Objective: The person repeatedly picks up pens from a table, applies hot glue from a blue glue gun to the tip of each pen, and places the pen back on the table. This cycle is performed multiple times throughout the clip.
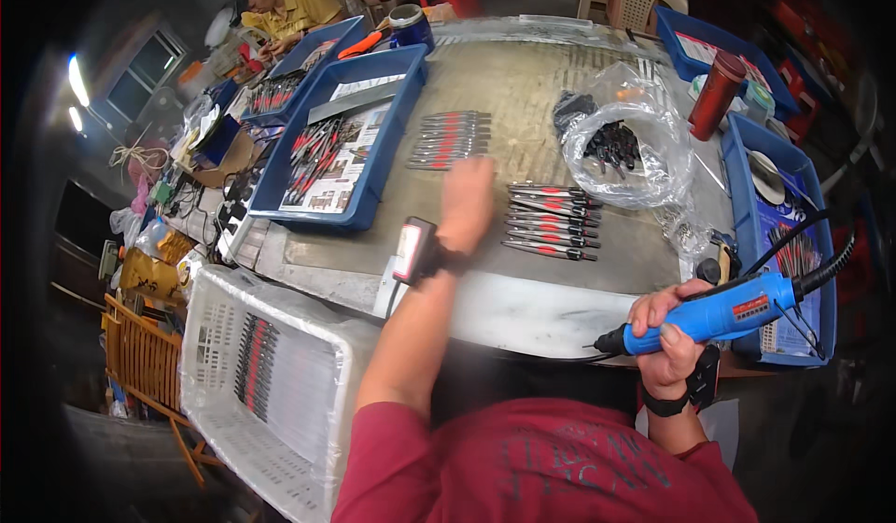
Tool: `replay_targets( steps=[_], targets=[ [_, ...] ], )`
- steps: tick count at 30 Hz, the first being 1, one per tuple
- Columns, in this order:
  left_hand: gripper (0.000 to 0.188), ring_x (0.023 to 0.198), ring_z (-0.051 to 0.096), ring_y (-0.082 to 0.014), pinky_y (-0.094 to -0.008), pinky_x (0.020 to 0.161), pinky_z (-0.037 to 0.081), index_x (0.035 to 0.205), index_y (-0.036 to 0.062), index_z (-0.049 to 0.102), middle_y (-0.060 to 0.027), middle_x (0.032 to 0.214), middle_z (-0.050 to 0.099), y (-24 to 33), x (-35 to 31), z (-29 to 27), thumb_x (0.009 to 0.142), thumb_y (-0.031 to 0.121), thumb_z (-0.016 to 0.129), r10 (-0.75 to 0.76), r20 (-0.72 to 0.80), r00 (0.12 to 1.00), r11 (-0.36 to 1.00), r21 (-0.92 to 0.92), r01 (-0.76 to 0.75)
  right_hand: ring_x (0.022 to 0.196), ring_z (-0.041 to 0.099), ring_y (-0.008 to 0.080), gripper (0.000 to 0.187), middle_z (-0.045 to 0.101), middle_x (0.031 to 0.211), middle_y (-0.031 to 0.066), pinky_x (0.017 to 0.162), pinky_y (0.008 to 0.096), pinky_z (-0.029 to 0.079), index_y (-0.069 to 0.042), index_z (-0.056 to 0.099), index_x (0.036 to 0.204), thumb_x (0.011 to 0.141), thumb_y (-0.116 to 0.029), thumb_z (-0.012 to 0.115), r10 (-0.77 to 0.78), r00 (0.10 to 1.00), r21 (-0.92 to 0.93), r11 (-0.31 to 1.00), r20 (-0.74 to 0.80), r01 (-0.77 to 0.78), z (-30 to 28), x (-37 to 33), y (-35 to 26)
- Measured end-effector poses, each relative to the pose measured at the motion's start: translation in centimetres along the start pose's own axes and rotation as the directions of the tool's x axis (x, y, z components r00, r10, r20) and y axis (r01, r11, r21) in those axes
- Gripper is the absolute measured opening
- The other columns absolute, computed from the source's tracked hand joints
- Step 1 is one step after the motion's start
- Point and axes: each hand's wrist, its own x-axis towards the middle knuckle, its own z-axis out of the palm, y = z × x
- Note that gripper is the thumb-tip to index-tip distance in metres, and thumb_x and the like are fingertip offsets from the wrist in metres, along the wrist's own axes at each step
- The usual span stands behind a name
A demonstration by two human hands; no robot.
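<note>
My right hand is wrapped round a blue electric screwdriver, its black nose toward the left and its cable leaving at the right. My left hand reaches over the worktable to the near end of a row of slim pen-shaped pieces, silver with red middles. Its fingers are blurred and turned away, so their grip is hidden. Right of that hand lies a second row of similar pieces with black tips. Beyond this row, a clear plastic bag stands opened around small black parts.
A blue tray at left holds loose red-and-silver pieces and a metal strip. A white crate with several dark pieces stands lower left. Right are another blue tray and a dark red flask. Another person sits far left.
</note>
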Motion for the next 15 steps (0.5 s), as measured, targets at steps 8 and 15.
replay_targets(
  steps=[8,15],
  targets=[
    [0.018,0.095,0.05,-0.0272,-0.0467,0.075,0.043,0.095,0.0096,0.054,-0.004,0.097,0.057,-5.5,-1.2,0.0,0.079,0.005,0.048,-0.209,0.096,0.973,0.959,0.216,0.185,0.062,0.051,0.0216,0.047,0.05,0.077,0.0086,0.059,0.0335,0.043,-0.009,0.04,0.11,0.07,-0.01,0.064,-0.003,1.0,-0.03,1.0,-0.014,0.003,0.1,0.2,0.1],
    [0.017,0.095,0.05,-0.0282,-0.052,0.075,0.041,0.095,0.0107,0.054,-0.0045,0.095,0.057,-6.0,-0.7,-0.1,0.08,0.007,0.048,-0.228,0.161,0.96,0.948,0.259,0.182,0.061,0.051,0.021,0.047,0.049,0.076,0.0085,0.058,0.0334,0.043,-0.009,0.04,0.11,0.068,-0.011,0.063,0.01,0.999,-0.034,0.999,-0.05,-0.011,0.0,0.2,0.3]
  ],
)
